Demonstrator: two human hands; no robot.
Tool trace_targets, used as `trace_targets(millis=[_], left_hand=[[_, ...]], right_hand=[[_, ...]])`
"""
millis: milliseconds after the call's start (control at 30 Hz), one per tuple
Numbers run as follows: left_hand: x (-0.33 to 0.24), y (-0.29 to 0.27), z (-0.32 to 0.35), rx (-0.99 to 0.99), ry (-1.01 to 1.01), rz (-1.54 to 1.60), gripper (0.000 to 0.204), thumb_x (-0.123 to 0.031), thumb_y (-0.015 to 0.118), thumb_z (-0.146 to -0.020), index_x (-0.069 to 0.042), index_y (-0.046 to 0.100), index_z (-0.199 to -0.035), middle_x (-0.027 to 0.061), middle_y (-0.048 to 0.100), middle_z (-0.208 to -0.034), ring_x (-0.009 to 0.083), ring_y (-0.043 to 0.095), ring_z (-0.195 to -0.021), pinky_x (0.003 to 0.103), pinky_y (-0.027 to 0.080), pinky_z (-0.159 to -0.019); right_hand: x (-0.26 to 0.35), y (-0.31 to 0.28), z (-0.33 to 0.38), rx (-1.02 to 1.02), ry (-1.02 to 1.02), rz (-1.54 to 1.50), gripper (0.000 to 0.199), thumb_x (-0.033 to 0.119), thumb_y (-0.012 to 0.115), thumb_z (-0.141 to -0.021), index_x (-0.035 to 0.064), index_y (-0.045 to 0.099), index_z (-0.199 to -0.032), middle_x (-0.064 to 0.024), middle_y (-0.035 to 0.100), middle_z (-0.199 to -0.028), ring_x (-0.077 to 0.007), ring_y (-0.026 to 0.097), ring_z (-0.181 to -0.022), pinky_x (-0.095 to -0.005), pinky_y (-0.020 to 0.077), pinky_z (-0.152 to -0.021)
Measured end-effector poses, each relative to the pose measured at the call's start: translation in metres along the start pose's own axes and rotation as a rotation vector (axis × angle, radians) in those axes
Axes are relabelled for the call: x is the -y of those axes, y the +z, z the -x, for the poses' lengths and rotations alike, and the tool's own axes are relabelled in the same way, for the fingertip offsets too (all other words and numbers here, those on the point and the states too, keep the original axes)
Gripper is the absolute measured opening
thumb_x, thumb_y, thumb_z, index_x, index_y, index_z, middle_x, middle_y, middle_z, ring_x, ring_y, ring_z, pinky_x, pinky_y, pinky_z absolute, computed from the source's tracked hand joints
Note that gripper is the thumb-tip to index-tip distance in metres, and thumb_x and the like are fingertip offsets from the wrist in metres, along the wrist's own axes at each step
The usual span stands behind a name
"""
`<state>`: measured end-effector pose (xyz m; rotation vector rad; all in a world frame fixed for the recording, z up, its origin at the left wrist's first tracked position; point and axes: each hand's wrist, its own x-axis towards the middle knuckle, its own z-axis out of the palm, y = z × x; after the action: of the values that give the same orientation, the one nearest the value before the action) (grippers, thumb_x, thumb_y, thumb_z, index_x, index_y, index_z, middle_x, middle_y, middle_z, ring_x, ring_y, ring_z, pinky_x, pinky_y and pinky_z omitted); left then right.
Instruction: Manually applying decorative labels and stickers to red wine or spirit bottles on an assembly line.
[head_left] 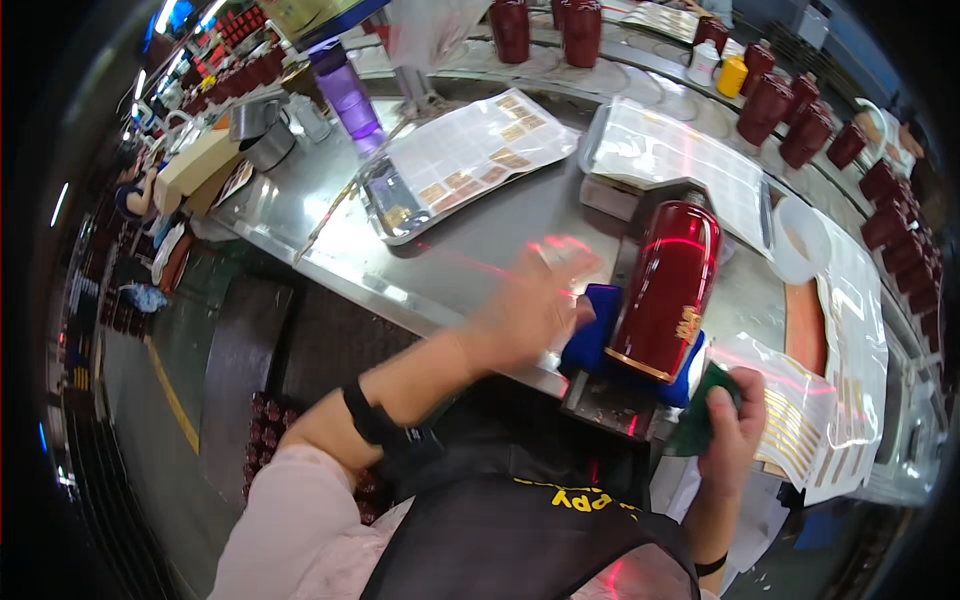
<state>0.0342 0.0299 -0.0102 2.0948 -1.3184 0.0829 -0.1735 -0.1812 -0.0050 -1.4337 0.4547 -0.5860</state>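
The right hand (pixel 738 415) is pinching a green cloth (pixel 695 428); the open left hand (pixel 535 305) is hovering left of the red bottle (pixel 668 285); steadying is apparently requiring contact.

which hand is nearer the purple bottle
Left: the left hand is right of the purple bottle, toward the person; the right hand is farther away, beyond the big red bottle.

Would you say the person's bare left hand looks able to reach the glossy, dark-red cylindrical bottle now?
Probably yes: the bare left hand, blurred but apparently empty, is just left of the glossy dark-red bottle; the blue padding beneath leaves its upper side exposed.
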Motion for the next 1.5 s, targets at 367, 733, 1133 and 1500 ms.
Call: trace_targets(millis=[367,733,1133,1500], left_hand=[[0.212,-0.108,-0.028,0.422,-0.41,-0.914,0.04,-0.028,0.049,-0.094,-0.023,0.056,-0.134,0.015,0.061,-0.124,0.0404,0.032,-0.137,0.056,0.028,-0.108],[0.314,-0.141,-0.043,0.034,-0.763,-0.633,0.039,-0.042,0.061,-0.083,-0.013,0.066,-0.109,0.0146,0.067,-0.11,0.0343,0.061,-0.108,0.049,0.048,-0.087],[0.075,-0.094,-0.083,-0.181,-0.441,0.883,0.017,-0.011,0.06,-0.088,0.0,0.065,-0.1,0.0057,0.067,-0.096,0.0119,0.06,-0.093,0.027,0.046,-0.087],[-0.037,0.003,-0.069,-0.272,-0.009,0.307,0.014,-0.018,0.068,-0.082,-0.004,0.064,-0.081,0.0165,0.063,-0.102,0.0304,0.054,-0.1,0.041,0.032,-0.094]], right_hand=[[0.011,-0.016,-0.022,-0.118,0.048,-0.033,0.016,0.005,0.057,-0.091,0.0014,0.051,-0.105,-0.004,0.058,-0.087,-0.0085,0.056,-0.069,-0.0211,0.0481,-0.06],[0.008,-0.016,-0.036,-0.102,0.09,0.0,0.016,0.007,0.058,-0.091,0.0011,0.051,-0.104,-0.0027,0.058,-0.089,-0.0063,0.053,-0.075,-0.0191,0.0441,-0.068],[0.04,0.007,-0.059,0.07,-0.2,0.239,0.027,-0.006,0.042,-0.095,-0.0021,0.058,-0.116,-0.0168,0.051,-0.136,-0.0171,0.058,-0.108,-0.0295,0.0556,-0.078],[0.044,0.047,-0.084,0.193,-0.411,0.691,0.05,0.027,0.066,-0.092,-0.0079,0.053,-0.125,-0.0251,0.057,-0.126,-0.0377,0.056,-0.117,-0.0386,0.0442,-0.098]])
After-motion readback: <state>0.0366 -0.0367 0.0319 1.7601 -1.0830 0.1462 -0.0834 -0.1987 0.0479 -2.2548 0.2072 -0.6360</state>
